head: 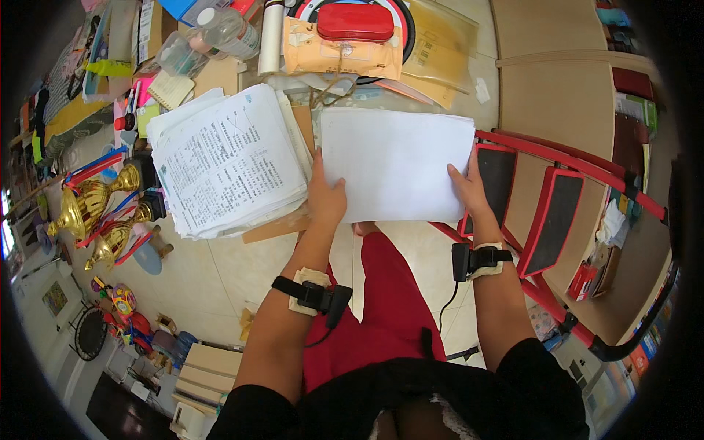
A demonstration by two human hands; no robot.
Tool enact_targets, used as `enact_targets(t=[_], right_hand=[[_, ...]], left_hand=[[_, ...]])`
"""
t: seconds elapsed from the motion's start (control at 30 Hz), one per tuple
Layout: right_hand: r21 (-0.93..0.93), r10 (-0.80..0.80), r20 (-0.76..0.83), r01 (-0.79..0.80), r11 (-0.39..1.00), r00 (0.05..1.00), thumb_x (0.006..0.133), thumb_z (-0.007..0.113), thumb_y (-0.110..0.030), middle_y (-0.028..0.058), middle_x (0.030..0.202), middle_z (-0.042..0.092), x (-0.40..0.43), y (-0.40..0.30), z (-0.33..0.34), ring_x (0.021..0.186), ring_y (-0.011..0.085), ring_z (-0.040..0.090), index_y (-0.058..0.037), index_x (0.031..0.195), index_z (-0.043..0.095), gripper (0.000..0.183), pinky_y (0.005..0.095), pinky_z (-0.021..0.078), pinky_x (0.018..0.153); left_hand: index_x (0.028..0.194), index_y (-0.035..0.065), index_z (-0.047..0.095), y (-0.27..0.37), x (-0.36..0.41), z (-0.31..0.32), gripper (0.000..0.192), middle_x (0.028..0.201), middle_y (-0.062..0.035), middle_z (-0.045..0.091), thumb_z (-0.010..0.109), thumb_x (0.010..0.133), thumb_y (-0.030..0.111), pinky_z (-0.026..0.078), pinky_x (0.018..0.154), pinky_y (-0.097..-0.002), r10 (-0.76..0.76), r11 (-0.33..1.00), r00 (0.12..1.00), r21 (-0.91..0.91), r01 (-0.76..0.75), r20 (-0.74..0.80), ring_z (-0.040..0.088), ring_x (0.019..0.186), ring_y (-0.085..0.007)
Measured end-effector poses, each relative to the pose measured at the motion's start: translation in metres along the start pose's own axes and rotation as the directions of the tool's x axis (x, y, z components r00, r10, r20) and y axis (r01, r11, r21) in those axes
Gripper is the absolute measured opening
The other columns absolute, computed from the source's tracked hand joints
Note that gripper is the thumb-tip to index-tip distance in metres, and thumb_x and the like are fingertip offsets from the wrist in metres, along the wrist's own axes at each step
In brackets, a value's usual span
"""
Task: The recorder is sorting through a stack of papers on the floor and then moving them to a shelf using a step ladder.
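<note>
A stack of white paper (397, 165), its top sheet almost blank, lies before me between my two hands. My left hand (326, 192) grips its left edge, with the thumb on top. At the right edge, my right hand (470, 184) holds the stack in the same way. Just left of my left hand is a thick pile of printed sheets (228, 165), tilted, with brown card (275, 228) showing under it. What lies beneath the white stack is hidden.
Behind the stack are an orange soft pack (344, 52), a red case (355, 22), a yellowish plastic folder (440, 47) and a clear plastic bottle (234, 36). Gold trophies (91, 203) stand at the left. A red metal frame (572, 159) with black panels is on the right.
</note>
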State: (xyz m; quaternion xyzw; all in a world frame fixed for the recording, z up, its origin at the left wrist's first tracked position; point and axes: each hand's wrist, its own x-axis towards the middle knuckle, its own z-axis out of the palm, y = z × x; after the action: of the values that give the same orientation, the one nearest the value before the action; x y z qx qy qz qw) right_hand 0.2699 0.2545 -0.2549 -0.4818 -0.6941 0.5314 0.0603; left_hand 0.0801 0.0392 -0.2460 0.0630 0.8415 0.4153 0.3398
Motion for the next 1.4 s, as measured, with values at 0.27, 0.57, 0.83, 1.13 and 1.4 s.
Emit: enact_targets(t=[0.27, 0.57, 0.83, 1.13, 1.4], right_hand=[[0.119, 0.386, 0.036, -0.388, 0.914, 0.922, 0.081, 0.060, -0.034, 0.0174, 0.116, 0.051, -0.003, 0.029, -0.002, 0.103, 0.0225, 0.050, 0.0042, 0.127, 0.035, 0.064, 0.0304, 0.0373, 0.090], [0.215, 0.295, -0.038, -0.280, 0.936, 0.955, 0.083, 0.059, -0.030, 0.0168, 0.117, 0.050, -0.008, 0.013, 0.007, 0.103, 0.0227, 0.050, 0.0051, 0.124, 0.038, 0.058, 0.0304, 0.0374, 0.090], [-0.416, -0.040, -0.451, -0.170, 0.893, 0.892, 0.081, 0.060, -0.025, 0.0197, 0.115, 0.050, -0.001, 0.013, 0.012, 0.105, 0.0254, 0.048, 0.0059, 0.125, 0.036, 0.058, 0.0331, 0.0349, 0.093], [0.251, -0.128, 0.389, 0.028, 0.967, 0.912, 0.082, 0.055, -0.007, 0.0154, 0.118, 0.050, -0.056, -0.119, 0.192, 0.107, 0.0209, 0.050, 0.0016, 0.124, 0.040, 0.045, 0.0299, 0.0398, 0.089], [-0.258, -0.068, 0.207, 0.122, 0.959, 0.976, 0.073, 0.065, -0.021, 0.0285, 0.124, 0.038, -0.060, -0.133, 0.266, 0.116, 0.0364, 0.039, 0.0118, 0.125, 0.031, 0.070, 0.0365, 0.0323, 0.098]], left_hand=[[0.136, 0.0018, 0.021, -0.007, 0.000, 0.002, 0.072, 0.127, -0.0237, 0.042, 0.054, 0.073, -0.006, 0.036, 0.095, -0.0340, -0.079, 0.997, 0.996, -0.014, 0.079, 0.034, 0.045, 0.114, -0.0340], [0.134, -0.0009, 0.022, -0.004, 0.004, 0.004, 0.068, 0.129, -0.0243, 0.038, 0.052, 0.073, -0.007, 0.030, 0.100, -0.0346, -0.013, 1.000, 1.000, -0.007, 0.013, 0.016, 0.039, 0.119, -0.0344], [0.134, -0.0044, 0.015, 0.014, -0.015, -0.013, 0.073, 0.133, -0.0252, 0.032, 0.055, 0.073, -0.002, 0.030, 0.100, -0.0355, -0.027, 1.000, 0.999, -0.011, 0.027, -0.029, 0.036, 0.120, -0.0361], [0.117, -0.0005, 0.047, -0.026, -0.046, -0.172, 0.044, 0.121, -0.0140, 0.048, 0.054, 0.075, -0.005, 0.032, 0.097, -0.0342, 0.302, 0.945, 0.854, 0.014, -0.327, -0.424, 0.043, 0.114, -0.0250], [0.117, -0.0058, 0.045, -0.135, -0.005, -0.271, 0.047, 0.116, -0.0208, 0.048, 0.060, 0.077, 0.015, 0.037, 0.092, -0.0361, -0.072, 0.996, 0.889, 0.016, 0.088, -0.452, 0.048, 0.107, -0.0299]])
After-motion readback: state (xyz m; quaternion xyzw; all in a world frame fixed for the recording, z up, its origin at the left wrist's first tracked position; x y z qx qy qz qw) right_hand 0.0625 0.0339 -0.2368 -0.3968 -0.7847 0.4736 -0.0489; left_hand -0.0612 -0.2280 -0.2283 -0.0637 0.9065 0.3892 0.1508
